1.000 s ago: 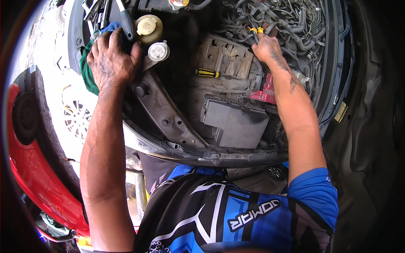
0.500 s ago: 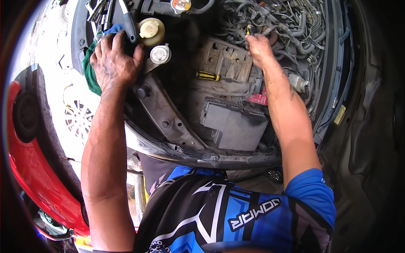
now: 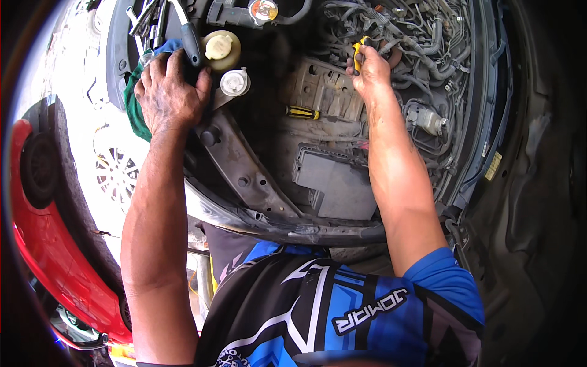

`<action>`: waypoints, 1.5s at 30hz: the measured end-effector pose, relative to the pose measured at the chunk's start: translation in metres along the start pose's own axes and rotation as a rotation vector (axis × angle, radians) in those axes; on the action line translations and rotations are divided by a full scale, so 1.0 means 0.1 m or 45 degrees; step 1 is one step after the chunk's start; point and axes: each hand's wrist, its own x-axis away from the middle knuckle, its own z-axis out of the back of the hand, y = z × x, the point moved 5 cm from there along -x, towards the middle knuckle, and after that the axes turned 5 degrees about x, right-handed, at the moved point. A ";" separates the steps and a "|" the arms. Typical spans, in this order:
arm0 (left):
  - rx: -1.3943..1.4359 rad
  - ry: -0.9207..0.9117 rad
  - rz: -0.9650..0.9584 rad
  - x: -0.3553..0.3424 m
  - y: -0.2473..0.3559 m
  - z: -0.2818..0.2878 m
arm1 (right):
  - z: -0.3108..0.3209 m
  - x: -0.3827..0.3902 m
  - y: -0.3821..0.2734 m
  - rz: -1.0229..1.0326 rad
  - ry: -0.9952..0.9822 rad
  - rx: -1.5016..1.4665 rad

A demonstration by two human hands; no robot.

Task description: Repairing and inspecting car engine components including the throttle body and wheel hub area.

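My left hand (image 3: 168, 92) lies with its fingers spread on a green cloth (image 3: 136, 110) at the car's front edge, holding nothing. Just past its fingertips lies a tool with a dark grip (image 3: 190, 44). At the far right of the engine bay, my right hand (image 3: 372, 72) is closed around yellow-and-black pliers (image 3: 359, 54); their far end is hard to make out. A yellow-and-black screwdriver (image 3: 302, 112) lies near a rusty metal tray (image 3: 330, 92) in the bay's middle.
A cream reservoir cap (image 3: 219, 47) and a white cap (image 3: 234, 82) stand right of my left hand. A black box cover (image 3: 336, 183) sits nearest me. Hoses and wiring (image 3: 422, 46) crowd the far right. A red car (image 3: 67, 244) stands outside at left.
My right hand has shifted slightly left and turned, bringing more of the yellow pliers into view. My right forearm has swung left. My left hand stays on the cloth.
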 end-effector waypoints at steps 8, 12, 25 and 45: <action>0.010 0.013 -0.008 0.00 0.00 0.00 | 0.43 0.24 -0.08 -0.022 -0.182 0.276; 0.001 0.015 -0.013 0.00 -0.01 -0.02 | 0.54 0.49 -0.02 0.081 -0.434 0.578; -0.027 -0.019 0.022 -0.01 0.03 0.01 | 0.14 0.07 0.77 0.079 -0.600 2.780; -0.014 -0.019 -0.023 -0.03 0.02 -0.01 | -0.47 0.65 0.32 0.776 -0.988 2.327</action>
